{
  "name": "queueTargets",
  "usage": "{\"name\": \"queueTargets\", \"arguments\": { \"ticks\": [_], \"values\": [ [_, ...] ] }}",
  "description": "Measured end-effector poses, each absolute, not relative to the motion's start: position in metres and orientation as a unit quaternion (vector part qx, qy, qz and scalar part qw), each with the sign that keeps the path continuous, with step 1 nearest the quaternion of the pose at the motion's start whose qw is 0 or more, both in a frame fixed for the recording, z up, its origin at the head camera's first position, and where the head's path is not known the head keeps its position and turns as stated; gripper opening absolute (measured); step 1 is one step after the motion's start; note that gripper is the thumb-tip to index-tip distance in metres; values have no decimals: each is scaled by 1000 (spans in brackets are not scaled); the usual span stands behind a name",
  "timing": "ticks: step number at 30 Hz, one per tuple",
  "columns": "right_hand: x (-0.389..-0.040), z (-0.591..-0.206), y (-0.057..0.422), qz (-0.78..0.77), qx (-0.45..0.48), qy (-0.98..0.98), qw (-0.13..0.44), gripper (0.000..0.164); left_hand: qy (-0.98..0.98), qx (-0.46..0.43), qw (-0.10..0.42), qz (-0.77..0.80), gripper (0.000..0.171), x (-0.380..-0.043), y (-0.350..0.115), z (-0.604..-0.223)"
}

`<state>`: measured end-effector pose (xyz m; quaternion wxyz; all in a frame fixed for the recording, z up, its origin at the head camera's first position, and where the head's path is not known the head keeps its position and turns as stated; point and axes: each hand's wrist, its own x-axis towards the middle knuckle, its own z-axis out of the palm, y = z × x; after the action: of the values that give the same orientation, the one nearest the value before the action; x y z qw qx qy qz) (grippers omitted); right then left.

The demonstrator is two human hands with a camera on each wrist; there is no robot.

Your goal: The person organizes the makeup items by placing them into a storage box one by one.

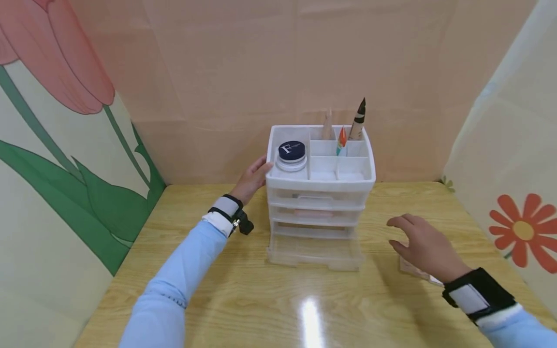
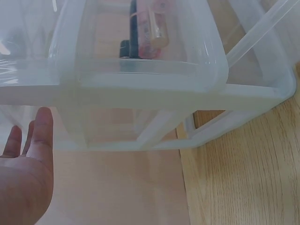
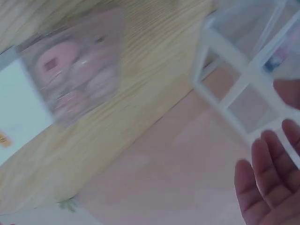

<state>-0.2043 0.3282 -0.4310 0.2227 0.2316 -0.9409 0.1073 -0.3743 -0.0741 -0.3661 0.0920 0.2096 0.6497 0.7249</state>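
A white plastic drawer organizer [image 1: 321, 185] stands on the table, its see-through bottom drawer [image 1: 315, 253] pulled out toward me. My left hand [image 1: 252, 180] rests against the organizer's left side near the top; the left wrist view shows its fingers [image 2: 43, 129] extended along the frame. To the right of the organizer, my right hand [image 1: 428, 244] hovers with fingers and thumb spread, holding nothing. Partly hidden beneath it lies a see-through pack of pinkish pieces [image 3: 77, 70] with a white card part [image 3: 21, 105].
On the organizer's top tray sit a round jar with a dark lid [image 1: 291, 153], a black-tipped pencil-shaped item [image 1: 358, 121], a small orange-and-teal item [image 1: 342, 140] and a beige stick [image 1: 327, 125]. Pink and dark items [image 2: 147, 33] show through a drawer. Printed cloth walls surround the table [image 1: 243, 299].
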Motion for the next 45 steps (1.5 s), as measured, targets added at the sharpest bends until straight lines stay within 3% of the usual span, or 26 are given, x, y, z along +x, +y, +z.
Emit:
{"name": "queueTargets", "arguments": {
  "ticks": [7, 12, 20, 36, 45],
  "values": [
    [-205, -451, 371, 140, 160, -977, 28, 52, 658, 214, 92, 716, 52, -369, -75, -365],
    [-203, -471, 389, 169, 149, -973, -42, 53, 655, 212, 94, 720, 51, -368, -74, -366],
    [-202, -492, 404, 165, 158, -971, -68, 71, 656, 208, 91, 720, 52, -365, -74, -366],
    [-204, -501, 406, 196, 153, -966, -75, 64, 651, 209, 92, 724, 51, -366, -73, -367],
    [-206, -500, 405, 215, 139, -963, -86, 68, 649, 208, 93, 726, 51, -365, -74, -367]
  ]
}}
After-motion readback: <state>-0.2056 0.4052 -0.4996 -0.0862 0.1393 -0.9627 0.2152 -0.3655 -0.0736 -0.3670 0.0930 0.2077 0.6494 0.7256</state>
